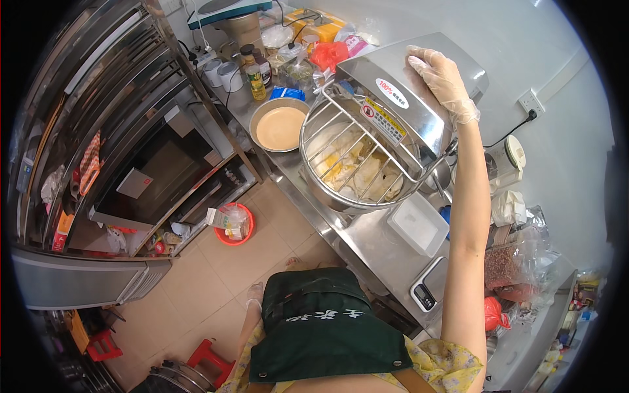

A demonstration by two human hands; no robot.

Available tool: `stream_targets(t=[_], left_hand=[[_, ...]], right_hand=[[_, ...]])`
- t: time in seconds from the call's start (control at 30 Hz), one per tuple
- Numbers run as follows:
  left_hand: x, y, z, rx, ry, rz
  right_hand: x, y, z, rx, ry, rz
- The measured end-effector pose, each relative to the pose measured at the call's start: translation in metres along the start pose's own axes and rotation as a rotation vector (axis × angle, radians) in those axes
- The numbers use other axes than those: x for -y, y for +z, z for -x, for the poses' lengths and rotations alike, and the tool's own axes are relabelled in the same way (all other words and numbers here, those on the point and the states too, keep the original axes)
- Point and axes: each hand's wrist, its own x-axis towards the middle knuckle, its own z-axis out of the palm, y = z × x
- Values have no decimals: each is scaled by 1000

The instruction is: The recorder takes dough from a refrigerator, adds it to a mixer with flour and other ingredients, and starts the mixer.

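Mixer (422, 98) of shiny metal stands on the steel worktable (367, 239), and the person's right hand (438, 77), in a thin see-through glove, rests on top of its housing. The fingers (426, 57) lie close together and slightly bent against the metal, laid flat rather than wrapped around anything. The left hand is out of view, so the state of its fingers cannot be told.

Below the mixer's housing sits its round bowl (325, 191), with a wire guard (368, 133) across the mouth. Through the bars shows a pale, lumpy mixture (367, 171) with yellow patches, inside the bowl.

Just left of the mixer is a round pan (288, 105) with a smooth tan layer in it; bottles (254, 78) stand beyond that pan, and a red plastic bag (329, 57) lies behind the mixer on its left. On the person's side of the mixer lies a whitish plastic box (419, 226), with a scale (429, 285) farther from the mixer. A red bin (251, 226) stands on the floor, left of the mixer.
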Motion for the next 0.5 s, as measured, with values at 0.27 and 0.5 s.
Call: stream_targets(t=[0.27,0.5], left_hand=[[5,2,-5,18,74,-113],[8,3,-8,35,54,-113]], right_hand=[[2,-1,0,2,7,6],[-1,-1,-1,1,-15,31]])
